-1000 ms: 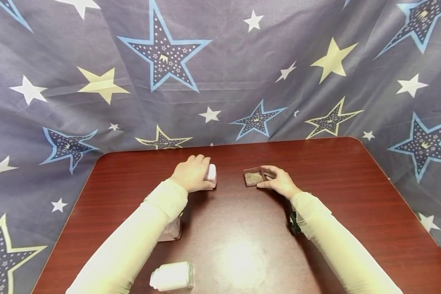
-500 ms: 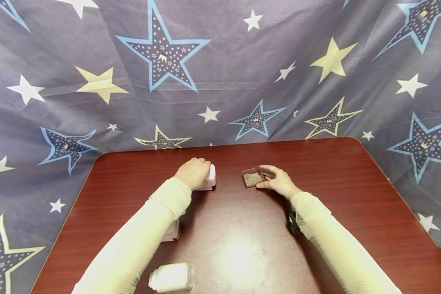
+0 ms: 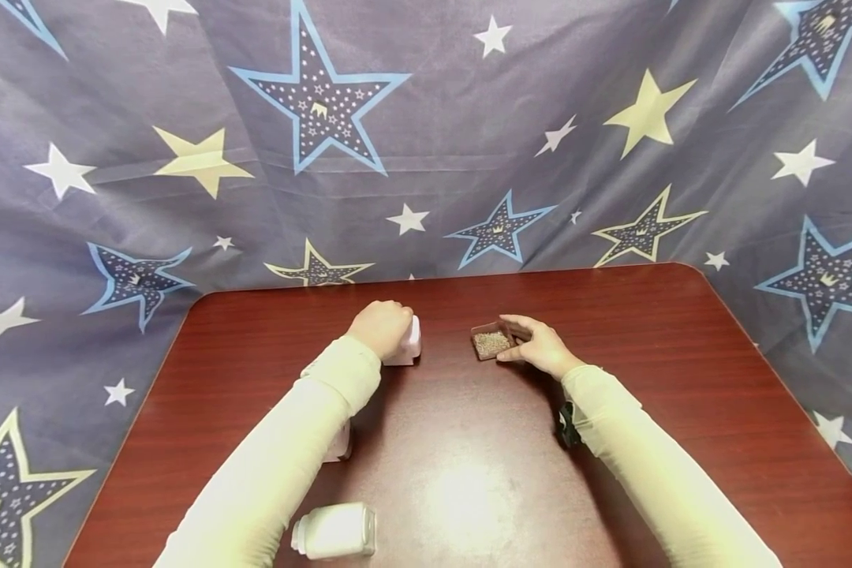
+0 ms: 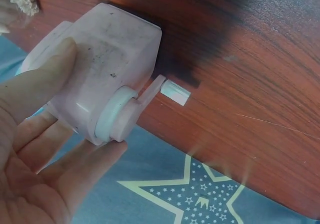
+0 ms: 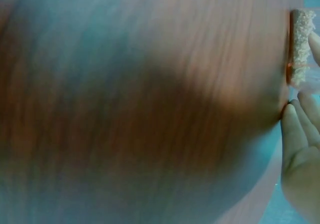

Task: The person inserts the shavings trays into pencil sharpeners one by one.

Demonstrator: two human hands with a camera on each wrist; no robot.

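My left hand (image 3: 382,327) grips a pale pink hand-crank pencil sharpener (image 4: 112,51) near the back of the table. In the left wrist view the thumb lies across its smudged side, with the fingers round the other side. Its crank arm ends in a small white knob (image 4: 176,92). To the right, my right hand (image 3: 539,347) holds a small clear drawer (image 3: 475,339) between thumb and fingers. Light brown shavings (image 3: 493,344) cover the drawer's bottom. The right wrist view catches the drawer and shavings (image 5: 301,46) only at its edge.
A white bottle (image 3: 334,531) lies on its side at the front left of the red-brown table (image 3: 653,379). Behind it a pinkish box (image 3: 338,446) shows partly, mostly hidden by the left sleeve. A star-patterned cloth (image 3: 433,118) hangs behind the table.
My left hand has rolled over the sharpener and shifted slightly right, so more of the pink body shows below the hand. The right hand and the drawer stay in place.
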